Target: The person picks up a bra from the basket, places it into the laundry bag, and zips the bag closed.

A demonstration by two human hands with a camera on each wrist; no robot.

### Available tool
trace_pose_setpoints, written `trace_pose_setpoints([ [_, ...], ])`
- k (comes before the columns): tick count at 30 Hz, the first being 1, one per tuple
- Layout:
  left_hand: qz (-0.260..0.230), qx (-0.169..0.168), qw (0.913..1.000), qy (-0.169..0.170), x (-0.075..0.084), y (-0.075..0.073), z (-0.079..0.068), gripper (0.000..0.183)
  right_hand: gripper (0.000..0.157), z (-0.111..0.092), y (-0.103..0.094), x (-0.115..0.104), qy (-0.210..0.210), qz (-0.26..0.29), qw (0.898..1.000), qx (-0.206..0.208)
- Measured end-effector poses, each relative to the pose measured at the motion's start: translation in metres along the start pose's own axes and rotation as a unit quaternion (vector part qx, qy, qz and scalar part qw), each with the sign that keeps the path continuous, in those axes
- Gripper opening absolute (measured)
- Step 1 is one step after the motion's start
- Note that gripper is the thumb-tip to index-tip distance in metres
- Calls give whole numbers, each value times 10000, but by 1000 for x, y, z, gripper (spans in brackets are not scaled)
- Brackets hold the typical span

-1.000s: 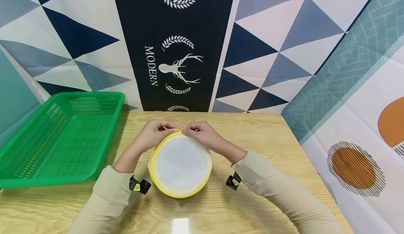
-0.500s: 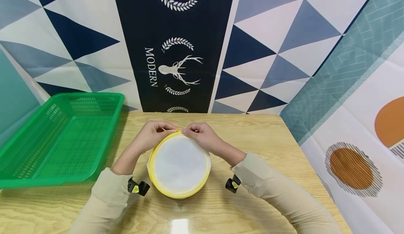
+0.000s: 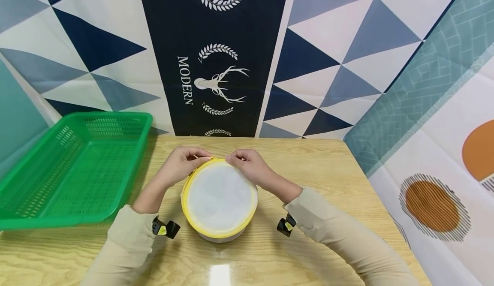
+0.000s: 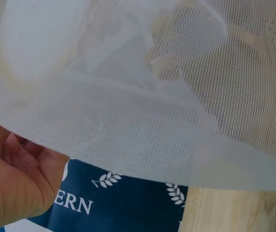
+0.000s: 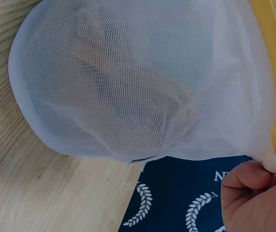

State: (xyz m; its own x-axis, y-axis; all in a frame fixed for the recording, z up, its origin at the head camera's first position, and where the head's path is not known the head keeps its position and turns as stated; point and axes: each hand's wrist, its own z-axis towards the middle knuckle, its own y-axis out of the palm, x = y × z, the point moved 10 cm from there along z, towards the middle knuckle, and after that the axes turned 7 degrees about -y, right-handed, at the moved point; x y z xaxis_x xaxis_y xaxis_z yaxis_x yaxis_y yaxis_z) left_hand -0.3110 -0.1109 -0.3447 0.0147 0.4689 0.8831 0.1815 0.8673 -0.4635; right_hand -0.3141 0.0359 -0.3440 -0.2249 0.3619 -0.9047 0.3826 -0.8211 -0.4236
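Observation:
A round white mesh laundry bag with a yellow zipper around its top stands on the wooden table. My left hand pinches the zipper at the far left of the rim; whether it has the zipper pull is too small to tell. Just to its right, my right hand grips the far edge of the bag between thumb and finger. In the right wrist view, the right hand holds the white edge beside the yellow band. The left wrist view shows the mesh wall hiding the left fingertips, with the hand at lower left.
A green plastic basket with perforated sides stands at the left of the table. Patterned cloth hangs behind the table's far edge, and more cloth hangs at the right.
My left hand has slid a little left along the rim, widening the gap to the right hand. The bag's top has tipped slightly, and its near side wall now shows. My right hand has barely moved.

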Motion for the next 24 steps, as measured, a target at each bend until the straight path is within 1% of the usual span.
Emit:
trace_pose_setpoints([
  [6,-28,-40,10000,26,2,3,3,20,26,2,-2,2,49,128,9999,-29],
  [11,17,-83,10000,29,6,5,3,20,28,4,0,2,71,221,9996,-146],
  [16,-104,-166,9998,-47,8,8,3,20,27,2,2,-1,155,373,9988,-276],
  [24,-237,-205,9995,-92,9,9,2,20,28,2,3,-1,280,461,9979,-345],
])
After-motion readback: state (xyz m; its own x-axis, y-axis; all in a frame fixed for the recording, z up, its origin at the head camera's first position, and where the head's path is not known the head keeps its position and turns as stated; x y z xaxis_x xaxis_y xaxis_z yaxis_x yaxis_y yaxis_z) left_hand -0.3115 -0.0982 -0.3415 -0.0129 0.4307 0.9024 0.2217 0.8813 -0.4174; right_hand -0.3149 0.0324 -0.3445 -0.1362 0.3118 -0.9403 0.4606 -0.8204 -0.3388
